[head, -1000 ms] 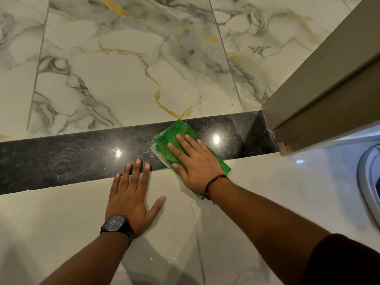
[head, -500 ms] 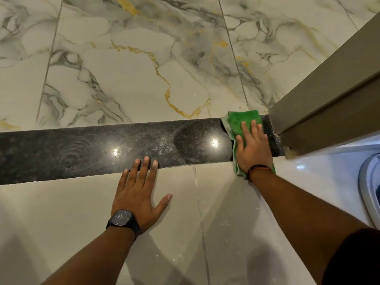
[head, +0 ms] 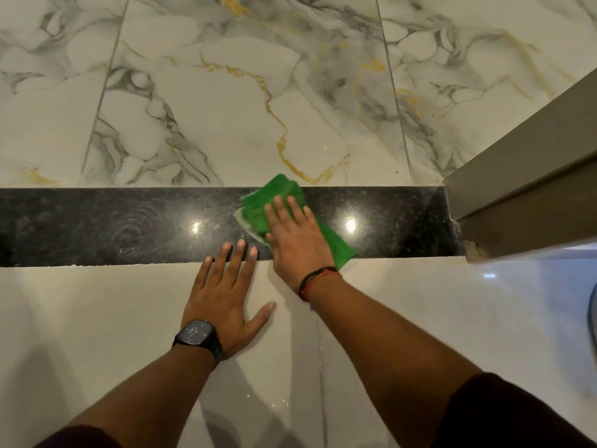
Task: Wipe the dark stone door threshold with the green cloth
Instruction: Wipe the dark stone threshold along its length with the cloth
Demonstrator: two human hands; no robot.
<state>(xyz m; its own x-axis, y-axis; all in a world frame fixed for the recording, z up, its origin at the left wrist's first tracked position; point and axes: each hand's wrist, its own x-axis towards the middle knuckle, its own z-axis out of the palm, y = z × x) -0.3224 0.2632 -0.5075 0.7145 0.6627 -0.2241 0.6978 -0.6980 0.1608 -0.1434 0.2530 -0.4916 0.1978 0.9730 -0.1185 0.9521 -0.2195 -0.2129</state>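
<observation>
The dark stone threshold runs as a glossy black band across the floor from the left edge to the door frame. A folded green cloth lies on it right of centre, tilted, with one corner reaching the near pale tile. My right hand presses flat on the cloth, fingers together and slightly blurred. My left hand, with a dark watch on the wrist, rests flat on the pale tile, its fingertips overlapping the threshold's near edge just left of the cloth.
A brown door frame ends the threshold at the right. Veined marble tiles lie beyond it, plain pale tiles on my side. A curved white object shows at the right edge.
My right hand slid the cloth right to the door frame, then back left to the middle of the threshold. The left hand stayed planted.
</observation>
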